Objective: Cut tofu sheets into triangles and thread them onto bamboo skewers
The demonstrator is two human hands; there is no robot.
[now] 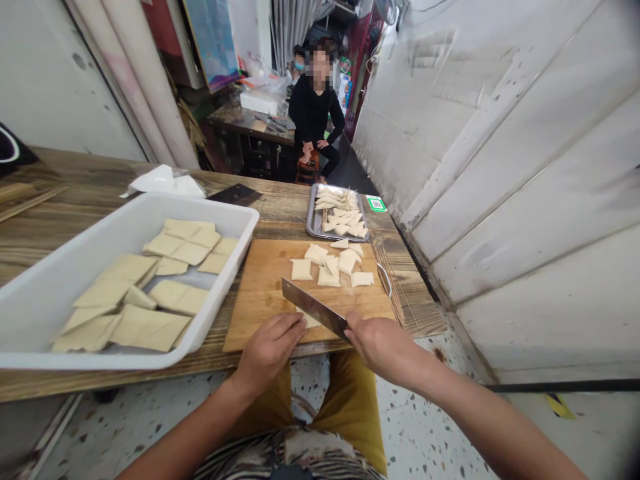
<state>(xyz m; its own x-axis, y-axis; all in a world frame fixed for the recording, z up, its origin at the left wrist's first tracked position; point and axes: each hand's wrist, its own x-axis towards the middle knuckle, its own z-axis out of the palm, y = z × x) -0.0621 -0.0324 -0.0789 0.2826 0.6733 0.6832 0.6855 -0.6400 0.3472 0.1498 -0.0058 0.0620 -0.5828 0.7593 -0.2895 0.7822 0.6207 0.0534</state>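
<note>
Head view, clocked from the cutting board's (265,267) middle: at nine, a white tub (220,217) holds pale slabs (150,327). At seven, the left hand (273,340), fingers bunched, presses a pale slice (310,321) at six; any pinch, I cannot tell. At four, the right hand (383,343) grips the knife (315,308). Slicing seems underway; the next move calls for fingertips clear of the blade.

No words, brands or numbers legible. Green-bordered card (377,203) with QR-style code (377,204) lies at far right corner of tabletop (280,217); too small to decode, lettering unreadable. Blue poster (213,40) beyond far edge, toward left: any print too blurred.
</note>
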